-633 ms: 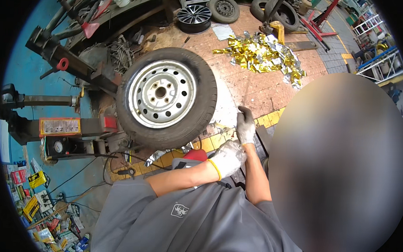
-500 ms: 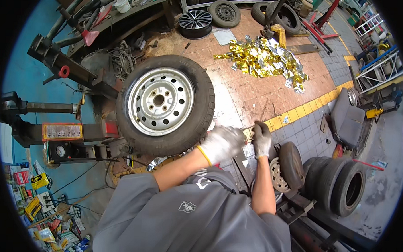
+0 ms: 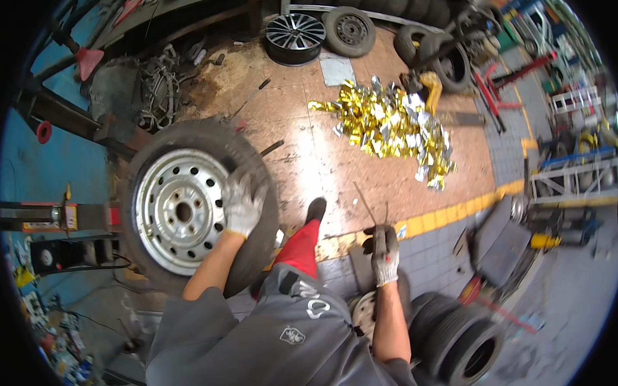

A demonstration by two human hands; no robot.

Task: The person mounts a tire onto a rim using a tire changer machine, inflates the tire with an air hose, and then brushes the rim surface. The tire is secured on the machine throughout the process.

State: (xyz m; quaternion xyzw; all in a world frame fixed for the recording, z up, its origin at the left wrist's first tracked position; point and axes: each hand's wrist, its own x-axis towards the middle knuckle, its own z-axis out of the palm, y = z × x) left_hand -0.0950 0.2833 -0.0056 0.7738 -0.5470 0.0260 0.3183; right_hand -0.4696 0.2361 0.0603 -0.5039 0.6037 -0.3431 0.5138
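Note:
A car wheel, a black tyre on a silver steel rim [image 3: 159, 222], is at the left beside the tyre machine. My left hand [image 3: 244, 203], in a white knitted glove, lies on the tyre's right sidewall at the rim edge, fingers spread and nothing visible in them. My right hand [image 3: 383, 253], in a glove with dark, dirty fingers, is held in front of me to the right of my leg. Its fingers are closed round thin dark rods [image 3: 367, 204] that stick out ahead; their kind I cannot make out.
Crumpled gold and silver foil [image 3: 386, 121] lies ahead on the tiled floor. An alloy rim [image 3: 294, 39] and a spare wheel [image 3: 349, 32] are farther back. Several worn tyres [image 3: 453, 341] stand at the lower right, near a grey seat [image 3: 499, 234]. A yellow line [image 3: 445, 206] crosses the floor.
My left hand has gone from near my right hand to the tyre's sidewall. The right hand still grips the thin rods. The view has shifted, and my red trouser leg and shoe now show.

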